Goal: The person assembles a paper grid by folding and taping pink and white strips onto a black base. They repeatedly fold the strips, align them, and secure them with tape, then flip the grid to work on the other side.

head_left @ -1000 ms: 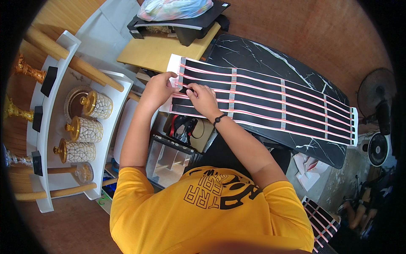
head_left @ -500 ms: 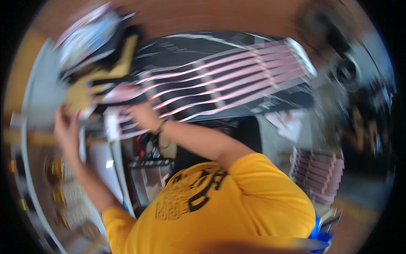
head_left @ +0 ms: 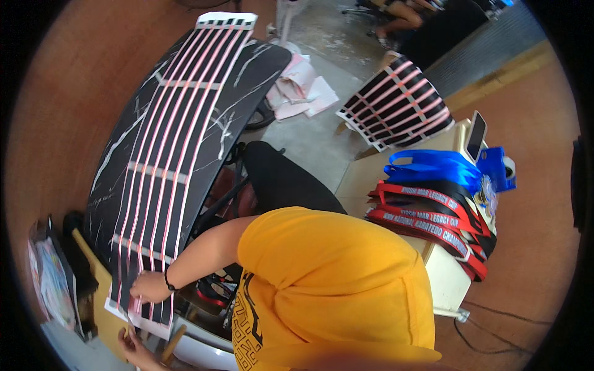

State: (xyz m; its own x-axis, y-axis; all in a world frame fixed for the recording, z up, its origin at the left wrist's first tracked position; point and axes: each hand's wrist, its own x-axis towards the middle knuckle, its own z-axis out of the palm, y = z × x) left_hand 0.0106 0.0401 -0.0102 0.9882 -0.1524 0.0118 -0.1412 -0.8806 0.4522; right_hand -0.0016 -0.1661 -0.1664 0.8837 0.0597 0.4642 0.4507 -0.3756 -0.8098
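A long sheet [head_left: 162, 139] with parallel black ribbon strips, pink and white lines between them and grey tape bands across lies along a black marble-patterned table [head_left: 244, 80]. My right hand [head_left: 148, 287] is over the sheet's near end, fingers bent and closed on a black strip [head_left: 131, 272] partly hidden beneath them. Just past the white end edge is my left hand [head_left: 136, 349], low in the picture. Its fingers curl by a strip's end; whether anything sits between them is too small to make out.
On the right, blue ribbons [head_left: 427, 166] and red-and-black printed lanyards [head_left: 421, 216] lie on a cream cabinet [head_left: 448, 287], beside a phone [head_left: 476, 136]. A second striped sheet [head_left: 399, 102] stands behind. Pink-white papers [head_left: 303, 89] lie beyond the table. Someone's legs [head_left: 399, 18] show at the top.
The view has turned right, bringing the cabinet and lanyards in. My right hand remains at the sheet's end; the left, earlier raised beside it with fingers apart, is now closer to the end edge.
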